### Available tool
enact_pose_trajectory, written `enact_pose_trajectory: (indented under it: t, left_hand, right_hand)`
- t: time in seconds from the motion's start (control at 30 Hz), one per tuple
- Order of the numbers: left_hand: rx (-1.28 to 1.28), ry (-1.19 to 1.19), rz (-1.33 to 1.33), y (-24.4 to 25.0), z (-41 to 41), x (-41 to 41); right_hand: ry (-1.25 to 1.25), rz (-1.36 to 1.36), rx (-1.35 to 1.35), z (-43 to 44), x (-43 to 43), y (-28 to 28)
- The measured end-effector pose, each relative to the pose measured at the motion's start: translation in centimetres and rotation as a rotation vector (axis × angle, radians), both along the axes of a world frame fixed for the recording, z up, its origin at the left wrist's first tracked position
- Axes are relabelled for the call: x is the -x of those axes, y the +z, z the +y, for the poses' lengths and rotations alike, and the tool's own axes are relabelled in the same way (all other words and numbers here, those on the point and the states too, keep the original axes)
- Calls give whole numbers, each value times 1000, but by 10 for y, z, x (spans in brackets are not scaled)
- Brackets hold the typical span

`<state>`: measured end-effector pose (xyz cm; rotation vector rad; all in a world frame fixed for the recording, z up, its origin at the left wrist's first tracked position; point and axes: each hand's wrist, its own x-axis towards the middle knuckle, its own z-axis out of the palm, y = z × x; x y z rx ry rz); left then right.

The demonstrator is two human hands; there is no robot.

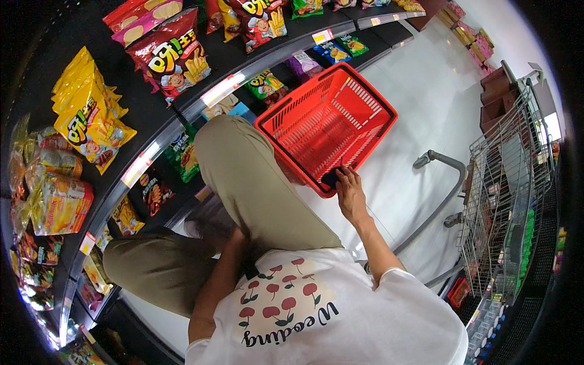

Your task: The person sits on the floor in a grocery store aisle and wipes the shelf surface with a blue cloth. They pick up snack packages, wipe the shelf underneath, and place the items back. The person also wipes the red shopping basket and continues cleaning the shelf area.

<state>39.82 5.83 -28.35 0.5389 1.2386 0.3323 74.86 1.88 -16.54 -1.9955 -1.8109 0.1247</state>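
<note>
A red plastic shopping basket (296, 155) with slotted walls and a black-lined rim stands on the floor just beyond my bent knee. My right hand (350, 191) has its fingers curled over the basket's near corner. Beside those fingers is a small dark item (329, 177); what it is cannot be made out. Inside, the basket shows bare red slats apart from that corner. My left forearm (230, 255) reaches down between my thighs, and the left hand is hidden behind my leg.
Curved black shelves (150, 118) on the left hold yellow snack bags (96, 118) and dark-red chip bags (173, 59). More bags, such as a green one (182, 155), lie on the lower shelf. A wire shopping cart (502, 196) stands on the right.
</note>
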Motion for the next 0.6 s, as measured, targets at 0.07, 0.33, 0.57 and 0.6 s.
enact_pose_trajectory:
  t: [0.07, 0.33, 0.57, 0.6]
  left_hand:
    - [4, 6, 2, 0, -2, -1]
    - [-13, 62, 6, -6, -7, 6]
    - [-74, 147, -28, -11, -11, -17]
    - [-88, 179, -29, -11, -10, -15]
  right_hand:
    - [4, 55, 9, 2, -7, 4]
    - [-45, 139, -72, 9, -13, 26]
    - [-23, 300, -118, 24, -1, 46]
    - [0, 356, -141, 32, 10, 52]
